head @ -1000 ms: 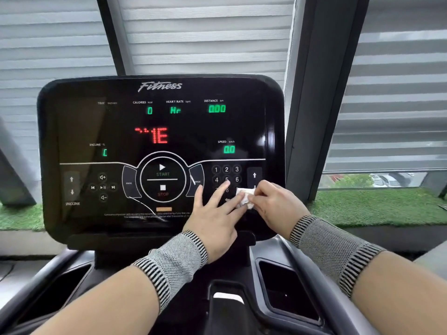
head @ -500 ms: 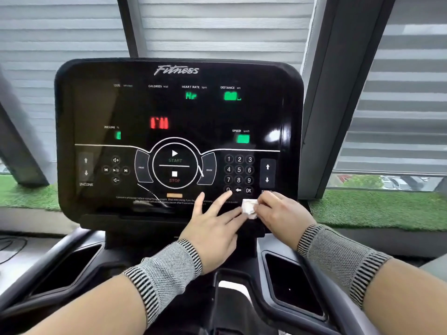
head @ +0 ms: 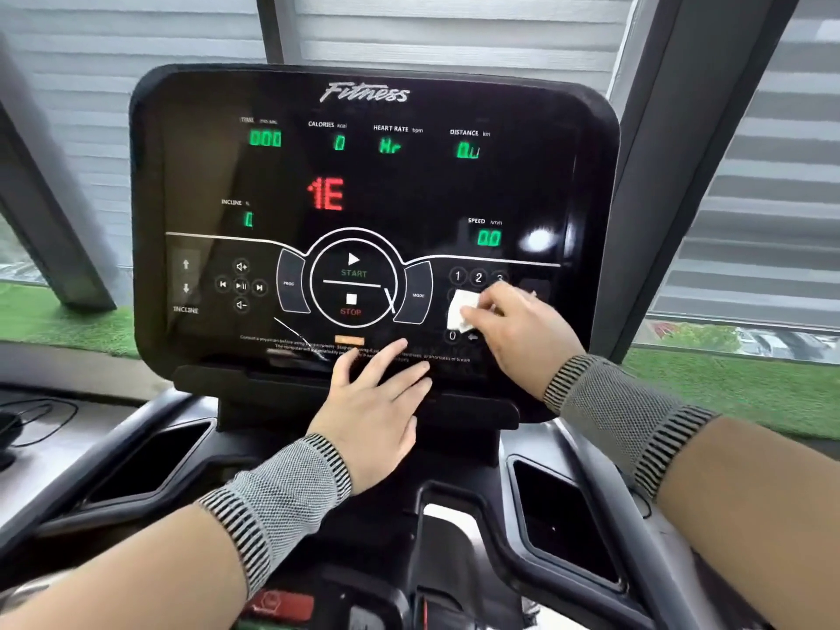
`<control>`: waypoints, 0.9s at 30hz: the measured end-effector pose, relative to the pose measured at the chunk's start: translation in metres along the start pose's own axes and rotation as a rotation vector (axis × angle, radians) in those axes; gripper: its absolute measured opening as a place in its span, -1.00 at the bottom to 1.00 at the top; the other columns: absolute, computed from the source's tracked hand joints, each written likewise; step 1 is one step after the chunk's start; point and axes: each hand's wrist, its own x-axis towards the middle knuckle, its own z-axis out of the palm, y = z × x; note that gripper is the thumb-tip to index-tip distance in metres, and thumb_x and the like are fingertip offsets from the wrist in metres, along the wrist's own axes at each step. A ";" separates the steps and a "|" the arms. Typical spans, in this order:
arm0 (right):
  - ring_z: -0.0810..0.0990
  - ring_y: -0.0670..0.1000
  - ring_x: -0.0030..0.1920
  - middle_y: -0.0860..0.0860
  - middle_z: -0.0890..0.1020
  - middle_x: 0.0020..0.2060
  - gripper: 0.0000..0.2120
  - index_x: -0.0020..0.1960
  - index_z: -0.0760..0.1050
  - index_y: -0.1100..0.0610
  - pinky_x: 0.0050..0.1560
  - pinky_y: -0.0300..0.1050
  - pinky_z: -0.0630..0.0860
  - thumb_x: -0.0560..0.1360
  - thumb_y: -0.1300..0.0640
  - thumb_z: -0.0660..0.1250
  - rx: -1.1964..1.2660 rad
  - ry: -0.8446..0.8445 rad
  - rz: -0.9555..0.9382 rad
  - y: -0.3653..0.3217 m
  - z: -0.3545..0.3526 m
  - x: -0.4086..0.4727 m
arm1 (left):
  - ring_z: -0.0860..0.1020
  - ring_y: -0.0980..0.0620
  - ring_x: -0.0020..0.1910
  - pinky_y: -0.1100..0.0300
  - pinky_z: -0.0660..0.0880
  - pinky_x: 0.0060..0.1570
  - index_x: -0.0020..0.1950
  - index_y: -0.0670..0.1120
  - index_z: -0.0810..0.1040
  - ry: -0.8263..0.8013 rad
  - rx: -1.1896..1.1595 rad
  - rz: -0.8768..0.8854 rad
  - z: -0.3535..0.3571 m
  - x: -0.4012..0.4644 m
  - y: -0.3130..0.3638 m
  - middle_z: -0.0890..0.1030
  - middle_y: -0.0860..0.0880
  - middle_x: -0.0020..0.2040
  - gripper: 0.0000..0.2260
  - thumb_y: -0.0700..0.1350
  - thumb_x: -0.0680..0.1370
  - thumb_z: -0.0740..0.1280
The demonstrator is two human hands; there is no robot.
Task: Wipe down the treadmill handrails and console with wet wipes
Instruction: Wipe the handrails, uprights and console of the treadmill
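Right hand [head: 518,329] pinches a white wet wipe [head: 461,309] against the console [head: 204,175] keypad; left hand [head: 370,406] rests flat, fingers spread, on its lower edge

Head view, down onto console [head: 372,197]

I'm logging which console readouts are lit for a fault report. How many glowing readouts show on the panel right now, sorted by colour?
Green readouts: 6 (time, calories, heart rate, distance, incline, speed)
Red readouts: 1 (centre "1E")
Total: 7
The right hand and its wet wipe cover only keypad buttons, no readout.
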 end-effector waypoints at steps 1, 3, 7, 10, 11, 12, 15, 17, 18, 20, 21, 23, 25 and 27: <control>0.51 0.08 -0.27 0.08 0.50 -0.16 -0.80 -0.04 0.57 0.17 -0.42 -0.04 0.54 0.35 0.31 0.40 -0.001 -0.069 -0.033 -0.004 0.005 -0.007 | 0.26 -0.08 0.44 -0.27 0.32 0.26 0.23 -0.01 0.59 0.007 0.000 -0.003 0.001 -0.001 -0.001 0.54 0.11 0.30 -0.57 0.07 0.49 0.10; 0.52 0.06 -0.23 0.06 0.49 -0.14 -0.82 -0.02 0.55 0.14 -0.40 -0.05 0.55 0.38 0.26 0.41 -0.006 -0.236 -0.108 -0.013 0.009 -0.019 | 0.26 -0.08 0.44 -0.27 0.30 0.27 0.22 -0.01 0.60 0.019 0.001 -0.012 0.002 -0.003 -0.001 0.54 0.11 0.29 -0.57 0.07 0.49 0.10; 0.51 0.07 -0.10 0.05 0.49 -0.07 -0.79 0.05 0.53 0.14 -0.21 -0.05 0.53 0.55 0.13 0.15 -0.098 -0.401 -0.240 -0.013 0.009 -0.014 | 0.26 -0.07 0.43 -0.26 0.31 0.27 0.22 -0.01 0.60 0.053 0.007 -0.028 0.003 -0.005 -0.004 0.54 0.10 0.29 -0.58 0.06 0.49 0.10; 0.49 0.07 -0.08 0.02 0.45 -0.09 -0.56 0.05 0.48 0.14 -0.13 0.02 0.54 0.51 0.01 -0.12 -0.162 -0.331 -0.314 -0.013 0.001 0.007 | 0.27 -0.07 0.42 -0.26 0.34 0.25 0.22 -0.01 0.59 0.065 0.005 -0.047 0.000 -0.003 -0.006 0.54 0.09 0.29 -0.57 0.06 0.49 0.10; 0.48 0.08 -0.06 0.01 0.44 -0.08 -0.56 0.07 0.46 0.14 -0.08 0.03 0.53 0.51 0.00 -0.14 -0.157 -0.293 -0.313 -0.009 0.000 0.015 | 0.28 -0.07 0.42 -0.26 0.34 0.24 0.23 -0.01 0.59 0.068 0.001 -0.055 -0.001 -0.002 -0.007 0.53 0.09 0.30 -0.57 0.06 0.49 0.10; 0.49 0.10 -0.07 0.03 0.44 -0.06 -0.63 0.07 0.46 0.15 -0.08 0.03 0.52 0.51 0.07 -0.07 -0.151 -0.253 -0.262 -0.008 -0.005 0.026 | 0.28 -0.06 0.42 -0.26 0.34 0.25 0.24 -0.01 0.58 0.072 -0.005 -0.062 -0.001 -0.001 -0.008 0.53 0.09 0.31 -0.57 0.06 0.49 0.10; 0.51 0.13 -0.16 0.12 0.47 0.02 -0.80 0.02 0.51 0.24 -0.23 -0.02 0.50 0.46 0.31 0.17 -0.178 -0.171 -0.054 -0.007 -0.018 0.053 | 0.27 -0.04 0.42 -0.25 0.34 0.25 0.26 -0.01 0.57 0.086 -0.023 -0.078 -0.002 -0.001 -0.011 0.50 0.10 0.33 -0.57 0.05 0.48 0.11; 0.53 0.13 -0.24 0.12 0.50 0.00 -0.84 -0.05 0.55 0.24 -0.33 -0.08 0.45 0.39 0.38 0.31 -0.152 -0.156 0.015 -0.005 -0.020 0.057 | 0.27 -0.04 0.41 -0.24 0.34 0.25 0.25 -0.01 0.57 0.090 -0.024 -0.095 -0.003 -0.002 -0.014 0.51 0.10 0.33 -0.57 0.05 0.48 0.11; 0.54 0.12 -0.27 0.12 0.51 -0.03 -0.82 -0.07 0.56 0.23 -0.36 -0.11 0.45 0.35 0.39 0.37 -0.130 -0.123 0.002 -0.007 -0.020 0.055 | 0.28 -0.04 0.41 -0.24 0.33 0.25 0.25 -0.01 0.57 0.091 -0.021 -0.101 -0.002 -0.003 -0.015 0.51 0.10 0.33 -0.57 0.05 0.48 0.10; 0.55 0.08 -0.23 0.10 0.52 -0.02 -0.78 -0.04 0.57 0.20 -0.32 -0.13 0.49 0.33 0.36 0.41 -0.123 -0.158 -0.072 -0.014 -0.014 0.047 | 0.28 -0.05 0.42 -0.24 0.32 0.25 0.26 -0.01 0.57 0.088 -0.014 -0.110 -0.001 -0.005 -0.018 0.50 0.09 0.34 -0.56 0.06 0.48 0.10; 0.56 0.09 -0.16 0.10 0.52 0.02 -0.78 0.02 0.56 0.18 -0.25 -0.11 0.51 0.39 0.32 0.37 -0.107 -0.188 -0.087 -0.019 -0.008 0.041 | 0.28 -0.06 0.43 -0.25 0.32 0.25 0.26 -0.01 0.56 0.085 -0.007 -0.112 0.001 -0.006 -0.019 0.50 0.09 0.34 -0.56 0.06 0.48 0.10; 0.56 0.14 -0.06 0.12 0.53 0.06 -0.78 0.13 0.54 0.20 -0.15 -0.01 0.53 0.50 0.26 0.26 -0.047 -0.282 -0.084 -0.034 -0.001 0.026 | 0.28 -0.07 0.43 -0.25 0.30 0.25 0.27 -0.02 0.56 0.086 0.005 -0.117 0.002 -0.008 -0.021 0.50 0.09 0.34 -0.56 0.06 0.49 0.10; 0.59 0.19 -0.18 0.16 0.58 -0.08 -0.83 0.01 0.60 0.23 -0.30 0.03 0.57 0.43 0.31 0.33 0.046 -0.312 -0.126 -0.045 0.008 0.015 | 0.28 -0.07 0.43 -0.22 0.22 0.27 0.26 -0.03 0.56 0.097 0.012 -0.122 0.003 -0.010 -0.023 0.51 0.09 0.33 -0.55 0.06 0.48 0.10; 0.57 0.15 -0.28 0.13 0.58 -0.17 -0.90 -0.10 0.60 0.22 -0.40 -0.03 0.57 0.39 0.30 0.36 0.017 -0.331 -0.239 -0.046 0.015 0.011 | 0.28 -0.07 0.43 -0.20 0.17 0.27 0.27 -0.04 0.55 0.105 0.020 -0.128 0.003 -0.012 -0.026 0.51 0.09 0.33 -0.55 0.06 0.48 0.09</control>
